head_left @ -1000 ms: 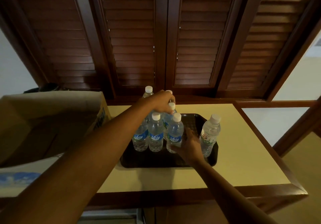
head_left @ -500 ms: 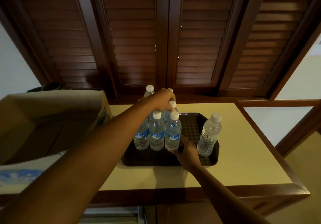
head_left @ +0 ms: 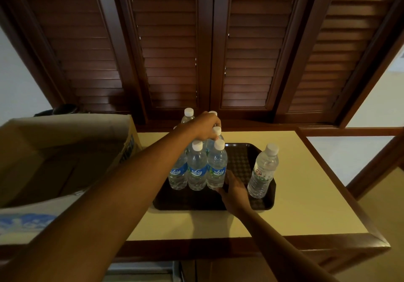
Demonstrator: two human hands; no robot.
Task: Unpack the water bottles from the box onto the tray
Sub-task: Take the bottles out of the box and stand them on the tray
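While the left hand (head_left: 204,126) curls down over the tops of the clustered water bottles (head_left: 196,165) at the left of the dark tray (head_left: 196,200), the right hand (head_left: 235,191) presses loosely spread fingers against the base of the near-right bottle of that cluster. One more bottle with a different label (head_left: 263,171) stands alone at the tray's right edge. Left of the tray, the cardboard box (head_left: 65,157) sits open on the pale counter (head_left: 306,194).
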